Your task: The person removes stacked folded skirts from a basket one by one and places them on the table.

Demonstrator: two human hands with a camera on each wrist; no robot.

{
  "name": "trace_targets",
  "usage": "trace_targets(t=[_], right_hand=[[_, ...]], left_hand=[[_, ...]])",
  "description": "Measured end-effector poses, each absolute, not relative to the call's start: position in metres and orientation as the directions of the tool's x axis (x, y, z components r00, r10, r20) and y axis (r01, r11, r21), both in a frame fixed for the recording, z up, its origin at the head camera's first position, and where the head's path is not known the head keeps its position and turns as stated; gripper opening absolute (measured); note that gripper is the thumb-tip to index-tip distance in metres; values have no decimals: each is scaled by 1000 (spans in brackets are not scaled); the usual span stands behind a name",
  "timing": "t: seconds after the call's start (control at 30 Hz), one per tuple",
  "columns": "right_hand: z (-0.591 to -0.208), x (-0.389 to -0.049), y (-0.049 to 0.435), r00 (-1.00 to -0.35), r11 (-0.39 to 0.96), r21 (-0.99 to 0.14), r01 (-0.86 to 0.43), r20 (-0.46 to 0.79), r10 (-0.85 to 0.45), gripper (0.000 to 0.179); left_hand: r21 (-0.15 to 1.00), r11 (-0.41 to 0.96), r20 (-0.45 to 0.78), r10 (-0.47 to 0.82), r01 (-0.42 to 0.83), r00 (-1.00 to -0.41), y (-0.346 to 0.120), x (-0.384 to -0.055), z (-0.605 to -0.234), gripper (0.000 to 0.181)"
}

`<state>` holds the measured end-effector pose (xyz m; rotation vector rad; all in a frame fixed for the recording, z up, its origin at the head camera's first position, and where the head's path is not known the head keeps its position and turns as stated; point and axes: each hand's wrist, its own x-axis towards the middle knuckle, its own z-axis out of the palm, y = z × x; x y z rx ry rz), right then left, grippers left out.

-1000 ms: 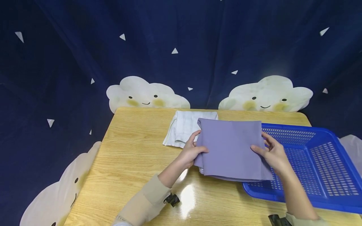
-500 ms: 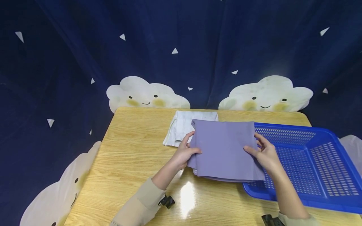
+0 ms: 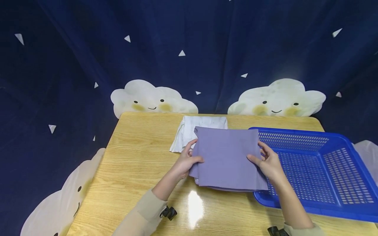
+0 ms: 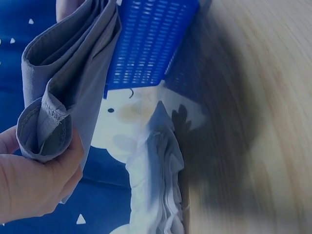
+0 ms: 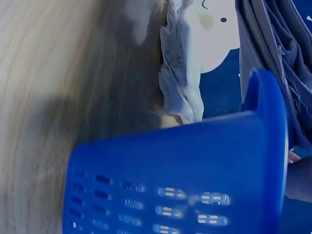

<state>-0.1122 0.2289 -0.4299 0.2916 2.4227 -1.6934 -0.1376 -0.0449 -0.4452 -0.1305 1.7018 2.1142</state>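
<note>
A folded purple cloth (image 3: 227,159) hangs above the table between my two hands. My left hand (image 3: 183,163) pinches its left side, thumb on the top face and fingers beneath. On the opposite side, my right hand (image 3: 270,165) grips the edge the same way, close over the basket's left rim. In the left wrist view, several thick layers and a rolled, seamed edge show in the folded cloth (image 4: 80,92). Behind it lies a folded white cloth (image 3: 205,123), partly covered by the purple one in the head view.
A blue plastic basket (image 3: 336,213) with slotted walls stands at the right of the wooden table (image 3: 141,144). A dark blue curtain (image 3: 165,39) with smiling clouds and white triangles hangs behind the table and along its left side.
Both hands have carried the purple cloth left and slightly nearer, uncovering more of the basket's left rim. Their grip looks the same; the white cloth and basket have stayed put.
</note>
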Motion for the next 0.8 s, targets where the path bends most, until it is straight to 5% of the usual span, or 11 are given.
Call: trace_targets(t=[0.8], right_hand=[[-436, -110, 201, -965, 321, -911, 259, -260, 42, 78]], left_hand=[[920, -143, -326, 237, -364, -915, -75, -130, -453, 84]])
